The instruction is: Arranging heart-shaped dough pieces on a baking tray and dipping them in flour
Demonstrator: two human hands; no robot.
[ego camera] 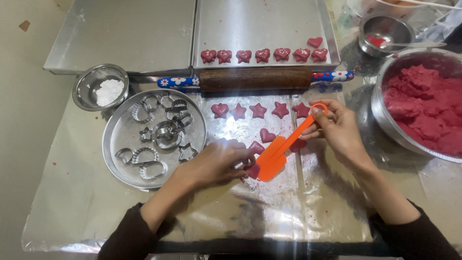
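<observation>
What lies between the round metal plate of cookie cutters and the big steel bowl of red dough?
In the head view: both hands, left hand and right hand, an orange spatula, red dough shapes on foil.

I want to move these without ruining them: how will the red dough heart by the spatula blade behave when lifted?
The dough heart is probably soft and easily dented, like the dough mass in the steel bowl. It looks thin, so it may sag or tear. The left hand steadies it against the orange spatula; support underneath seems wise.
</observation>
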